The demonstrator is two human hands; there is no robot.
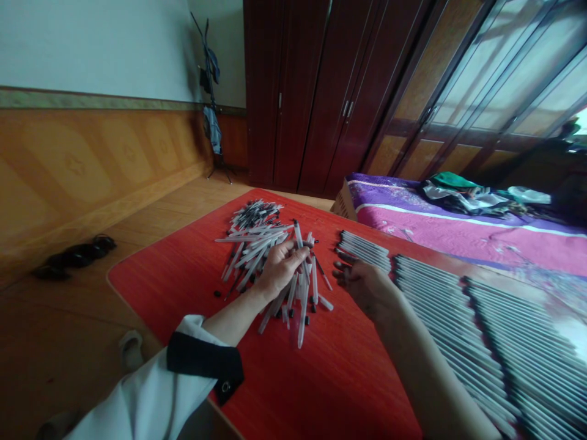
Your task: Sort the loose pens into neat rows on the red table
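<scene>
While left hand (279,269) lies on loose pen pile (252,241), fingers pinch one pen barrel (298,236), tip up. Right hand (360,286) half curled just beside short pen row (365,247); contents not discernible. Long sorted rows (463,318) extend right on red table (316,379). Purple-covered bed (458,235) lies beyond table's far edge

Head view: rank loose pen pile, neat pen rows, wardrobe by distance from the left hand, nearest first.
1. loose pen pile: under the left hand, touching it.
2. neat pen rows: to its right, on the red mat.
3. wardrobe: far back, beyond the mat.
</scene>
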